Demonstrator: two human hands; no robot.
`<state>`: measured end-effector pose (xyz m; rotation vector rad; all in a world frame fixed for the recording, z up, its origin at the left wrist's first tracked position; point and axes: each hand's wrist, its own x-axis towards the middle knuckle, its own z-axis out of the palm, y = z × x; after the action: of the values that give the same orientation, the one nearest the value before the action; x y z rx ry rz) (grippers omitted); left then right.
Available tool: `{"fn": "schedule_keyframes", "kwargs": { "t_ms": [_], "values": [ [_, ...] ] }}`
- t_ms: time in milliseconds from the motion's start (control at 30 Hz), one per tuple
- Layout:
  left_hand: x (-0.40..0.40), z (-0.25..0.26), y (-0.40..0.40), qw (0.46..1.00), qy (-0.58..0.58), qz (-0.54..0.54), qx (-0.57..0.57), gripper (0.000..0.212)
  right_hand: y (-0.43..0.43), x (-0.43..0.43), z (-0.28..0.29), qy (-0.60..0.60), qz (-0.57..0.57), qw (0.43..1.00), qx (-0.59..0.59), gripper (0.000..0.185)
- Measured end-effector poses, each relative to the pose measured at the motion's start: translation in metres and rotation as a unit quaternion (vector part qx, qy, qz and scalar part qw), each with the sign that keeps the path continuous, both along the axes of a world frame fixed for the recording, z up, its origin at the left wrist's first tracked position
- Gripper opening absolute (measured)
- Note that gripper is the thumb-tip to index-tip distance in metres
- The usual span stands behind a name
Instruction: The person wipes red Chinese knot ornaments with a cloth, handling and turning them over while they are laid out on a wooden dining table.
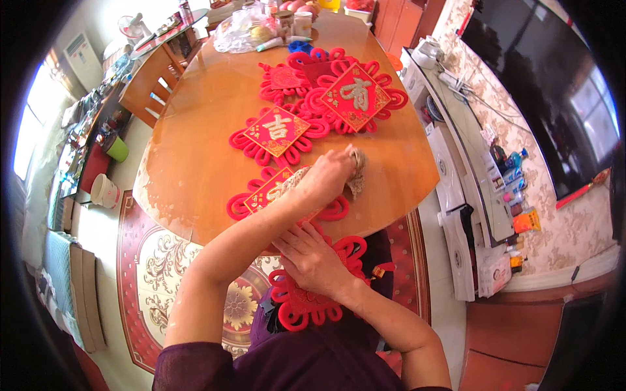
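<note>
A chain of red Chinese knot ornaments with diamond panels bearing gold writing runs down the wooden table. My left hand (328, 172) reaches across to the right, closed around a crumpled beige-brown cloth (358, 178), over the nearest ornament on the tabletop (264, 198), partly covering it. Below the table edge, my right hand (313, 261) lies over another red knot ornament (310, 300) that hangs against my lap; its thumb is hidden. Farther up lie a middle ornament (278, 132) and a larger one (359, 97), which overlaps other red knots (284, 78).
At the table's (205, 132) far end are a plastic bag (239, 29), jars (302, 23) and a marker-like tube (269, 44). A wooden chair (151, 85) stands left. On the right is a low cabinet (459, 146) beneath a wall-mounted television (533, 73). A patterned rug (161, 273) lies below.
</note>
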<state>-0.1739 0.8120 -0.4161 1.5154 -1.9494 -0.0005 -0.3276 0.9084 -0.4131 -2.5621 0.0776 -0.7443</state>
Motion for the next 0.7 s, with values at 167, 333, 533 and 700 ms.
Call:
{"fn": "schedule_keyframes", "kwargs": {
  "t_ms": [167, 333, 533, 700],
  "values": [
    [0.022, 0.122, 0.063, 0.927, 0.320, 0.163, 0.108, 0.014, -0.009, -0.006, 0.001, 0.004, -0.016, 1.000, 0.013, 0.038],
    [0.040, 0.119, 0.153, 0.980, 0.131, 0.148, -0.015, 0.025, -0.010, -0.009, 0.001, 0.013, -0.018, 1.000, -0.002, 0.040],
    [0.031, 0.012, 0.210, 0.984, -0.088, 0.153, 0.007, 0.027, -0.005, -0.007, 0.012, 0.008, -0.007, 1.000, -0.008, 0.041],
    [0.096, 0.034, 0.226, 0.938, -0.042, 0.308, 0.152, 0.026, -0.010, -0.007, 0.006, 0.010, -0.013, 1.000, -0.014, 0.039]
  ]
}}
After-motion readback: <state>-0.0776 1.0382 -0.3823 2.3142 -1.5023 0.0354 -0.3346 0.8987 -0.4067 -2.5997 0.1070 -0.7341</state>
